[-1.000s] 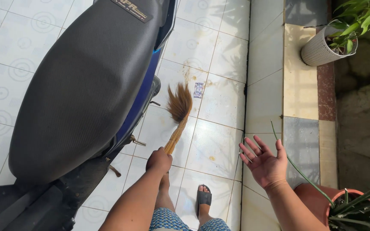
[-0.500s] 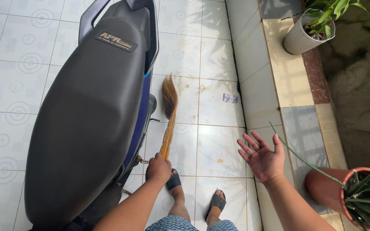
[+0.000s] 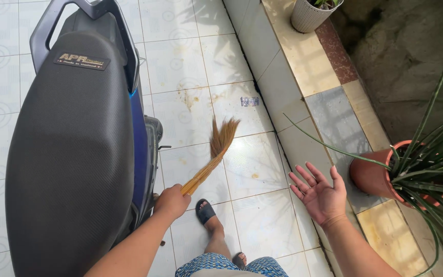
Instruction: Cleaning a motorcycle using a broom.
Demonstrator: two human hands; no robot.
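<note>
A white tiled floor (image 3: 262, 225) with faint ring patterns runs beside a low step (image 3: 329, 110) tiled in beige, grey and red, with bare ground beyond it.

The left hand (image 3: 172, 201) is closed in a fist around the handle end of a straw hand broom (image 3: 212, 154), which slants up and to the right so that its fanned bristles meet the floor beside the parked scooter (image 3: 70, 154). The right hand (image 3: 321, 195) holds nothing: palm up, fingers spread wide, hovering over the tiles near the foot of the step.

Outward from the hands, a sandalled foot (image 3: 206, 213) stands just below the broom handle. A small printed wrapper (image 3: 249, 101) lies on the floor beyond the bristles, close to the step, not yet reached. Brownish stains (image 3: 188, 97) mark the tiles around it and a small spot sits nearer the broom. Judging by this, the sweeping looks only partly done, with litter and marks left ahead.

A terracotta pot (image 3: 373, 174) of long green leaves stands on the step at the right; a white woven pot (image 3: 308, 15) sits farther along it.
</note>
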